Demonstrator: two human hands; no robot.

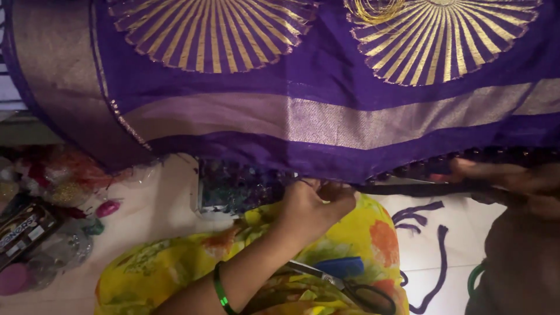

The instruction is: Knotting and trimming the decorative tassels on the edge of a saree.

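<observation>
A purple sari with gold sunburst motifs and a wide gold border hangs across the top of the view. My left hand, with a green bangle on its wrist, pinches the sari's lower hem near the middle. My right hand is blurred at the right and grips the same hem, where small dark tassels line the edge. Black-handled scissors lie on my lap, on yellow floral cloth, beside a blue object.
Clear plastic bags of beads and trimmings lie heaped on the pale floor at the left. A tray of dark beads sits under the hem. Loose purple thread pieces lie on the floor at the right.
</observation>
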